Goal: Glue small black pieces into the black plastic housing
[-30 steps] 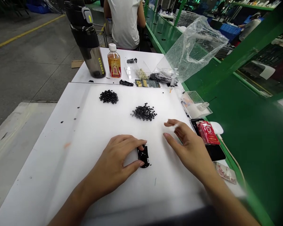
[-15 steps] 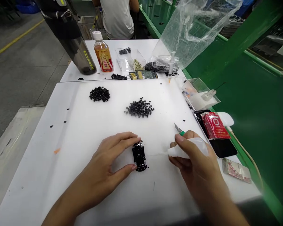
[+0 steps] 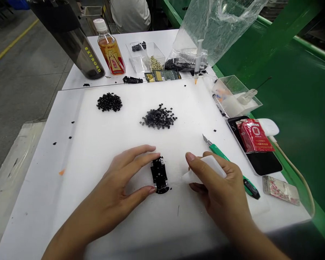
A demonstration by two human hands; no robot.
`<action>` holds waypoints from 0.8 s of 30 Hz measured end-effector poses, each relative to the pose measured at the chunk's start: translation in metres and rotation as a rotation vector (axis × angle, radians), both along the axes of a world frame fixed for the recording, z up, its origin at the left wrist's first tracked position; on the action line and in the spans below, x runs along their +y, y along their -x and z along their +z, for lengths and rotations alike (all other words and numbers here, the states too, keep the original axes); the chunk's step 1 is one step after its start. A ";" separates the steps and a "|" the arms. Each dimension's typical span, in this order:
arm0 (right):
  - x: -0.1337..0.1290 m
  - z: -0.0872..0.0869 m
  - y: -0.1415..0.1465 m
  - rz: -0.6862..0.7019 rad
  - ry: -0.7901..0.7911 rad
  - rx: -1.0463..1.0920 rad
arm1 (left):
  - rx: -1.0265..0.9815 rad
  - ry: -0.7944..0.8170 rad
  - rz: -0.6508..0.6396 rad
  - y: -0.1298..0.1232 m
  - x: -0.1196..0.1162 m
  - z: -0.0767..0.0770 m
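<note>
A black car-shaped plastic part, like a toy car chassis (image 3: 159,175), lies on the white board (image 3: 119,133) in front of me. My left hand (image 3: 127,173) grips it at its two ends, fingertips at the far end and thumb at the near one. In my right hand (image 3: 216,180) is a small white squeeze bottle (image 3: 212,166), its nozzle towards the chassis but apart from it. Behind that hand lies a green craft knife (image 3: 218,151), partly hidden. Farther back are a pile of small black squares (image 3: 159,118) and a pile of small black parts (image 3: 109,102).
At the back stand a dark tumbler (image 3: 78,47), a drink bottle (image 3: 111,50), a clear divided box (image 3: 144,57), a syringe (image 3: 198,61) and a plastic bag (image 3: 216,29). A phone (image 3: 268,164) under a red packet (image 3: 254,135) lies right, near a clear tray (image 3: 235,97). Another person (image 3: 130,16) sits beyond.
My right hand has moved left with the squeeze bottle, closer to the chassis, and more of the craft knife shows. My left hand keeps its grip. The view has shifted slightly.
</note>
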State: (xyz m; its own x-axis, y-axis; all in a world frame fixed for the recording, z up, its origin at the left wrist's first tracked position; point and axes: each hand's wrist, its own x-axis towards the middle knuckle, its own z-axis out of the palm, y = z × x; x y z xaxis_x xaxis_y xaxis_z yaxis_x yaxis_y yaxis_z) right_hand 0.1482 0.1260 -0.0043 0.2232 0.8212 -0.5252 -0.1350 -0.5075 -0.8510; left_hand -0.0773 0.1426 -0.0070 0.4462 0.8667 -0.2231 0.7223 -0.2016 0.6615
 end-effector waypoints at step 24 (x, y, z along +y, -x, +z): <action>0.003 0.001 -0.001 -0.004 0.001 -0.053 | -0.019 -0.025 -0.026 0.000 0.001 0.000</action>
State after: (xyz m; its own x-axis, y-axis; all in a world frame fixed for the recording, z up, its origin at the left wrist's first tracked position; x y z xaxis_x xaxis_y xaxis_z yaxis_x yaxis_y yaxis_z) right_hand 0.1495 0.1294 -0.0036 0.2542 0.8198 -0.5132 -0.0917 -0.5078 -0.8566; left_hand -0.0770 0.1440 -0.0075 0.4722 0.8602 -0.1928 0.7043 -0.2366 0.6694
